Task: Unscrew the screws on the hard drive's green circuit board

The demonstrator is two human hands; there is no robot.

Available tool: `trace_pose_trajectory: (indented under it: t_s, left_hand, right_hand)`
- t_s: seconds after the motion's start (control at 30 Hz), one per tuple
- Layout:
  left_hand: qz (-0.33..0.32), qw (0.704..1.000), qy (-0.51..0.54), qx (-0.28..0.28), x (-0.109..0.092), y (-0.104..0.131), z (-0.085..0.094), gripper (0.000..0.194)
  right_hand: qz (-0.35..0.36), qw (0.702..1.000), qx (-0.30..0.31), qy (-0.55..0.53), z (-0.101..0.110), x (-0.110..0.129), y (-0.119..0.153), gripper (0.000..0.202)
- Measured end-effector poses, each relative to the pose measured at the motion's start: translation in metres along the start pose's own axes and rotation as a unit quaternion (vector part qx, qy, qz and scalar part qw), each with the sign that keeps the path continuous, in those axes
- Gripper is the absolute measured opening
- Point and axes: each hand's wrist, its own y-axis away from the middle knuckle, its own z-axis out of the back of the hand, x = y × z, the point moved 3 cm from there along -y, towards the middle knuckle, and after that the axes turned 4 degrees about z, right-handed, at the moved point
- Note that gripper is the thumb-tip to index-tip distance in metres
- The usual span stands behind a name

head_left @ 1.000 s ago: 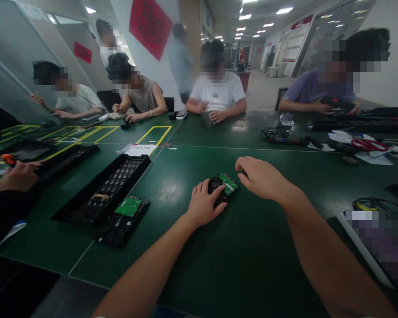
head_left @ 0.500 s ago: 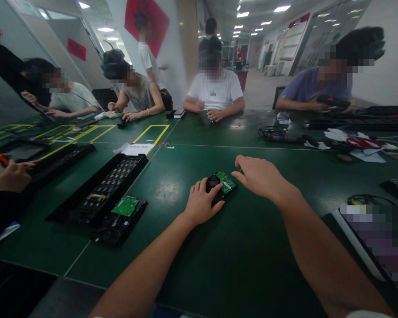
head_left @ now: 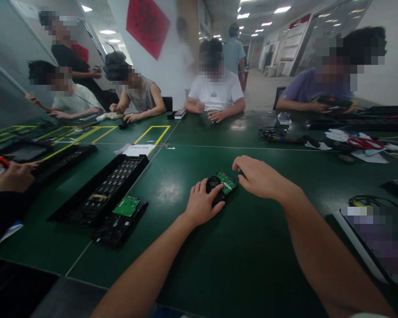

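Note:
My left hand point(head_left: 202, 203) rests over a hard drive point(head_left: 228, 182), its fingers gripping the near left side and its thumb side lying across the drive. The green circuit board faces up, and part of the drive is hidden under the hand. Just right of it hovers my right hand point(head_left: 255, 174), fingers bent, with a gap between thumb and forefinger and nothing visible in it. Another hard drive point(head_left: 119, 223) with a green board lies further left, beside a long black tray point(head_left: 63, 207) that holds small metal pieces and a gold-coloured part.
The green table point(head_left: 199, 274) carries cables point(head_left: 275, 134), a red cable bundle point(head_left: 365, 143) and a white paper sheet point(head_left: 139, 150). At far left a co-worker's hand point(head_left: 15, 176) holds an orange-handled tool point(head_left: 1, 161). Several people sit across the table.
My right hand's thumb has drawn back slightly from the drive. The left hand stays on it. In the background, standing people have moved.

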Motion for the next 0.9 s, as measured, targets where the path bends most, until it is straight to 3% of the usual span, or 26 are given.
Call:
trace_pose_trajectory:
  t_s: [0.13,0.3,0.47,0.63,0.8,0.9]
  left_hand:
    - [0.001,1.000,0.005,0.001,0.0000,0.0000,0.0000,0.067]
    - [0.004,1.000,0.012,0.004,0.0006,-0.0004,-0.0014,0.066]
    - [0.005,1.000,0.011,0.003,0.0010,-0.0003,-0.0025,0.066]
    - [-0.002,1.000,0.005,0.000,0.0013,-0.0001,-0.0031,0.067]
    - [0.002,1.000,0.006,0.004,0.0020,-0.0003,-0.0039,0.066]
    - [-0.001,1.000,0.006,0.002,0.0018,-0.0001,-0.0035,0.067]
  right_hand:
    - [-0.033,0.999,-0.010,0.017,0.0004,-0.0032,0.0008,0.018]
    - [0.009,1.000,-0.006,-0.010,0.0000,-0.0015,0.0009,0.019]
    - [-0.039,0.999,-0.004,0.021,-0.0006,-0.0067,0.0004,0.017]
    - [-0.008,1.000,0.007,-0.005,0.0006,-0.0043,0.0016,0.020]
    - [-0.058,0.998,0.001,0.024,0.0015,-0.0027,0.0000,0.019]
    - [-0.033,0.999,-0.014,0.001,0.0001,-0.0030,-0.0013,0.016]
